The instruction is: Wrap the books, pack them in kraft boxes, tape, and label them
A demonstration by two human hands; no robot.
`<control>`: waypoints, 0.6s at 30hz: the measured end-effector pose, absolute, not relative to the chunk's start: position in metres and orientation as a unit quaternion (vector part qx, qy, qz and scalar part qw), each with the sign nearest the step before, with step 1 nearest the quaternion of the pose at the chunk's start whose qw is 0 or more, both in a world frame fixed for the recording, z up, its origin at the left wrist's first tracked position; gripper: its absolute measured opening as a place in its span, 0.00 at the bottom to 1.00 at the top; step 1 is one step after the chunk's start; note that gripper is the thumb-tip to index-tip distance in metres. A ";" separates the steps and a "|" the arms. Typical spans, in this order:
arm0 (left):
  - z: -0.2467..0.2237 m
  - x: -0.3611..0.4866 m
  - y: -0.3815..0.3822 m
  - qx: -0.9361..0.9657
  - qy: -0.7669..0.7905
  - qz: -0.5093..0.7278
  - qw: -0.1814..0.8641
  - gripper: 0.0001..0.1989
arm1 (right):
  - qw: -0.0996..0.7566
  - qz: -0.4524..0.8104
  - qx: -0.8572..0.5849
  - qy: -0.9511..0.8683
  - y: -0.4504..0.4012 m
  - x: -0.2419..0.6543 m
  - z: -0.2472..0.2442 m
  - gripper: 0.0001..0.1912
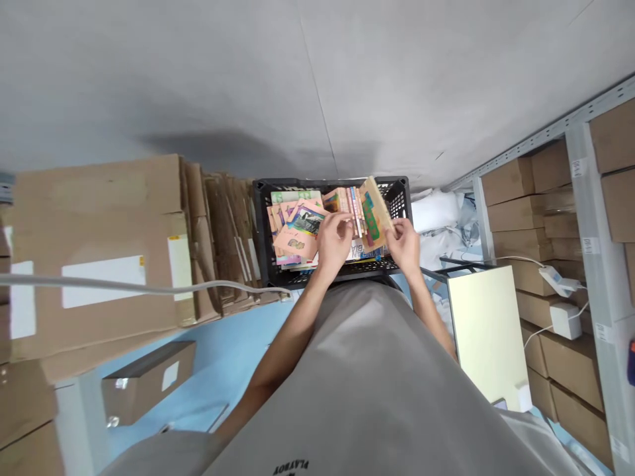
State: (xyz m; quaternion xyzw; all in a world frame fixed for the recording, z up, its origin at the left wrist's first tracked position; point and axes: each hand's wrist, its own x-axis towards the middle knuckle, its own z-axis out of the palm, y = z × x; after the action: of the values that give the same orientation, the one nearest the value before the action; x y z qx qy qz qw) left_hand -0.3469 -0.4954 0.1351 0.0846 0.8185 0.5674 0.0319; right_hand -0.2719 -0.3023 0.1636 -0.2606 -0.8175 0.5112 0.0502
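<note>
A black plastic crate (335,182) full of books stands in front of my body. My right hand (404,246) pinches the lower right edge of a tan book (376,208) with a green patch on its cover, which leans at the crate's right side. My left hand (335,241) is over the crate's middle, thumb and fingertips curled together beside a row of upright books (353,201); what the fingertips hold, if anything, is hidden. Left of that hand lies a pink-covered book (300,241) with a dark picture, on top of similar books.
Flattened cardboard boxes (231,231) stand upright left of the crate, near a large carton (99,198). A grey cable (198,285) crosses in front of them. At right are a pale yellow panel (489,330), white plastic wrap (436,211) and a metal rack (585,218) of brown boxes.
</note>
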 end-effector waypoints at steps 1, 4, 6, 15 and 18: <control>0.134 -0.349 -0.495 0.076 0.818 0.569 0.036 0.10 | 0.075 0.515 -0.258 -0.814 -0.298 -0.270 0.177 0.15; 0.138 -0.353 -0.488 0.077 0.800 0.593 0.049 0.11 | 0.122 0.550 -0.238 -0.791 -0.278 -0.266 0.214 0.20; 0.150 -0.354 -0.479 0.097 0.784 0.612 0.026 0.14 | 0.129 0.581 -0.217 -0.774 -0.263 -0.261 0.234 0.24; 0.239 -0.348 -0.442 0.333 0.779 0.529 -0.051 0.34 | 0.209 0.490 -0.269 -0.802 -0.261 -0.177 0.287 0.21; 0.244 -0.330 -0.415 0.514 0.699 0.493 0.066 0.26 | 0.212 0.404 -0.310 -0.834 -0.275 -0.132 0.289 0.16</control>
State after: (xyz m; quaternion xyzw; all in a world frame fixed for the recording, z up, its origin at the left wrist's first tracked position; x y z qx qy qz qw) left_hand -0.3305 -0.4152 0.2437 0.5143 0.6990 0.4926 0.0657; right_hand -0.1324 -0.2746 0.2886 -0.3101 -0.8340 0.4040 0.2125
